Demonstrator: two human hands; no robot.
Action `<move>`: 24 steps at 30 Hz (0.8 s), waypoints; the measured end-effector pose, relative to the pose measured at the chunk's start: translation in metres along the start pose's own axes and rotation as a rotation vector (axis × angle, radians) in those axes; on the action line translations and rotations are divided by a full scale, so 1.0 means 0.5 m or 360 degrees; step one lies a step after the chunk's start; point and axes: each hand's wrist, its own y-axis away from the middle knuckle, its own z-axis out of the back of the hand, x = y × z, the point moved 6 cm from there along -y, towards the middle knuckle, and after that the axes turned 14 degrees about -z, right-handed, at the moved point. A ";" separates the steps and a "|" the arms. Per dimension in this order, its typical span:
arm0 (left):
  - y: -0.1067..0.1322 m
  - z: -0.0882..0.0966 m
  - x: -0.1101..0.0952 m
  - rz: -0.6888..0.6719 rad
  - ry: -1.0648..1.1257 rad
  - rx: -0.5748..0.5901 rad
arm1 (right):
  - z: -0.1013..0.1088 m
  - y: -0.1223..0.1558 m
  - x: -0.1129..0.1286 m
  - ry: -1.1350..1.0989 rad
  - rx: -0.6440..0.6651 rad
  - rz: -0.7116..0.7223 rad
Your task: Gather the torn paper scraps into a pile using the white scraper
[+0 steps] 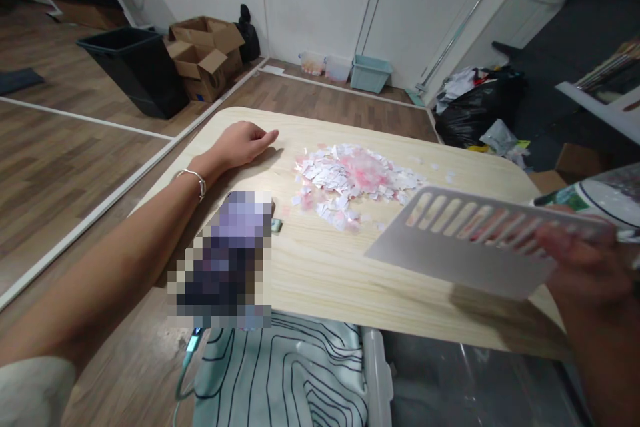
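Left hand (246,144) in loose fist, nothing visible in it. Between hands: paper scraps (325,173), mostly heaped, strays still scattered; gathering looks partly done. Slotted white scraper (460,260) gripped by closed right hand (587,257).

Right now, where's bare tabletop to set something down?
Free: near middle of the tabletop, between phone, paper scraps and slotted white sheet; also far-right corner, beyond the sheet. Crowded: centre, with scraps; left side, with left hand and phone; near right, where right hand holds the sheet.
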 end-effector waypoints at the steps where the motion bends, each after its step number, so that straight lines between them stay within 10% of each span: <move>1: 0.001 0.000 -0.001 -0.0016 0.0001 0.0004 | -0.024 -0.042 0.010 -0.0056 0.0061 -0.0021; 9: 0.004 0.008 -0.018 0.0007 -0.0038 0.0072 | -0.158 -0.140 0.015 -0.0463 0.0094 -0.0213; 24: 0.007 0.012 -0.011 0.0091 -0.0115 0.0132 | -0.081 -0.136 -0.010 -0.0294 0.0057 -0.0303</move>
